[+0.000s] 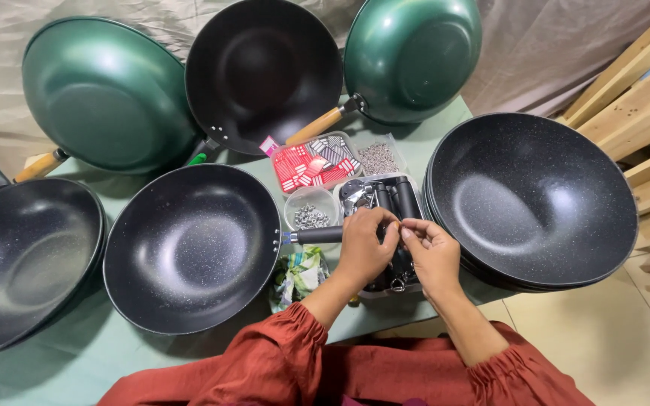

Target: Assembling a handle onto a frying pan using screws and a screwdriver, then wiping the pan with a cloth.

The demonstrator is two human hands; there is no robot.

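Fingers (402, 228) of both hands pinched together on tiny part over tray of black handles (396, 197); speckled woks (192, 248) flank closely.

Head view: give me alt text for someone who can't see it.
Left hand and right hand meet fingertip to fingertip over a tray of black handles, pinching something too small to identify. Dark woks and green-backed woks crowd the green table.

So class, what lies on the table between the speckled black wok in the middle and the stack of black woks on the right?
In the head view, between the middle wok and the stack of woks lie its black handle, a round tub of small metal parts, a tray of handles and both hands.
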